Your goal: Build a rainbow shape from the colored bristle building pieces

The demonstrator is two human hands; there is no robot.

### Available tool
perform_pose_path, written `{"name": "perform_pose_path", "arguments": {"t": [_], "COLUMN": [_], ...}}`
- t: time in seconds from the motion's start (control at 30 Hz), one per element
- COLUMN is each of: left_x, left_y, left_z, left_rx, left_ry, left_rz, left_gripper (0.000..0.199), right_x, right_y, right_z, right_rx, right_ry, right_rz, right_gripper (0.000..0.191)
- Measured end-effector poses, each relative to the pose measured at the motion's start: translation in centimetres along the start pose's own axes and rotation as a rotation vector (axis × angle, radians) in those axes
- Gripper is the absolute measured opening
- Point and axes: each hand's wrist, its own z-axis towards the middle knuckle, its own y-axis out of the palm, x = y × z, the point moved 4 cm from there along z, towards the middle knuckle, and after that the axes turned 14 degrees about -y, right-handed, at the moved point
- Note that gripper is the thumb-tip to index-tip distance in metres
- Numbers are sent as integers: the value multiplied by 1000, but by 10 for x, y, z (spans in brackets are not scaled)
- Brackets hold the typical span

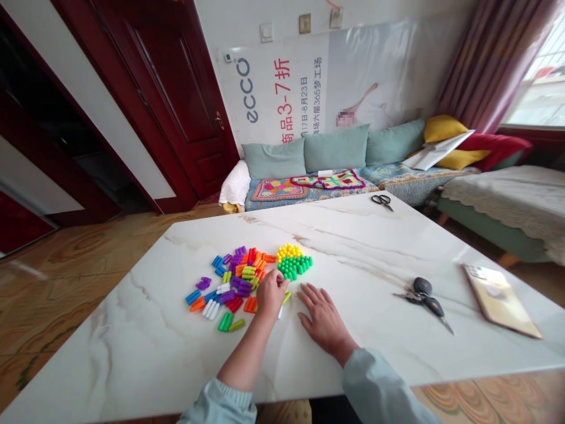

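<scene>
My left hand (271, 292) is closed in a pinch at the right edge of a loose pile of small coloured plastic pieces (241, 284). Whatever its fingertips hold is hidden. Just beyond it a cluster of small green pieces (293, 267) stands packed together, with a group of yellow pieces (288, 252) touching its far side. A lime-green piece (286, 298) and part of a white piece (280, 312) show beside the left hand. My right hand (324, 318) lies palm down on the table, fingers stretched out, holding nothing, a little right of the green cluster.
The white marble-patterned table (353, 253) carries keys (426, 297) and a phone in a gold case (502, 300) on the right. Black-handled scissors (382, 202) lie near the far edge. Behind stands a sofa with cushions (335, 147); a dark red door (176, 88) is at left.
</scene>
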Motion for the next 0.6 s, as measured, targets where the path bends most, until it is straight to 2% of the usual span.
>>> {"name": "perform_pose_path", "arguments": {"t": [0.13,0.23,0.4,0.5,0.6], "left_x": [6,9,11,-4,-34], "left_y": [1,2,-9,-26,-48], "left_z": [-15,-20,-32,-47,-61], "left_rx": [-95,-147,-111,-33,62], "left_ry": [197,253,314,332,289], "left_rz": [-15,-8,67,62,49], "left_gripper": [15,20,26,27,27], "right_x": [-2,-3,-3,-1,1], "right_y": [-3,-5,-4,-1,1], "right_z": [0,1,1,0,0], "right_rx": [-8,-18,-25,-30,-23], "right_ry": [6,6,8,4,-4], "right_rz": [-11,-19,-30,-38,-45], "right_gripper": [52,53,51,51,51]}}
